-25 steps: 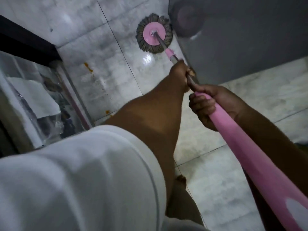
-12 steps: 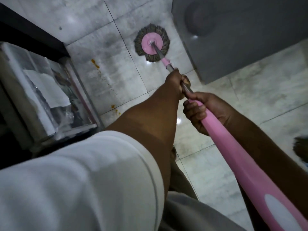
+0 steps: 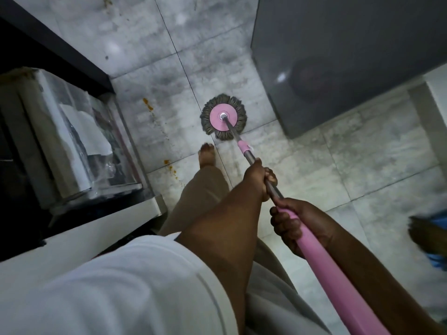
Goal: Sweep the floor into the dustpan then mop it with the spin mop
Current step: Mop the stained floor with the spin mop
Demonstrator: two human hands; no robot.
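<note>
My right hand (image 3: 294, 222) grasps the pink plastic mop handle (image 3: 321, 264); my left hand (image 3: 257, 177) clenches its grey metal shaft (image 3: 251, 159) further down. Beyond, the round pink mop head with its grey string fringe (image 3: 223, 117) lies flat on the pale tiled floor (image 3: 326, 165), just beside my bare foot (image 3: 207, 155). I could miss the orange spatters (image 3: 148, 105) or slip on wet tile.

No text, label, brand, number or sign can be read anywhere in the view. The white paper sheet under clear plastic wrap (image 3: 82, 131) at the left shows no legible print, and the pink plastic mop handle (image 3: 321, 267) carries no visible marking.
</note>
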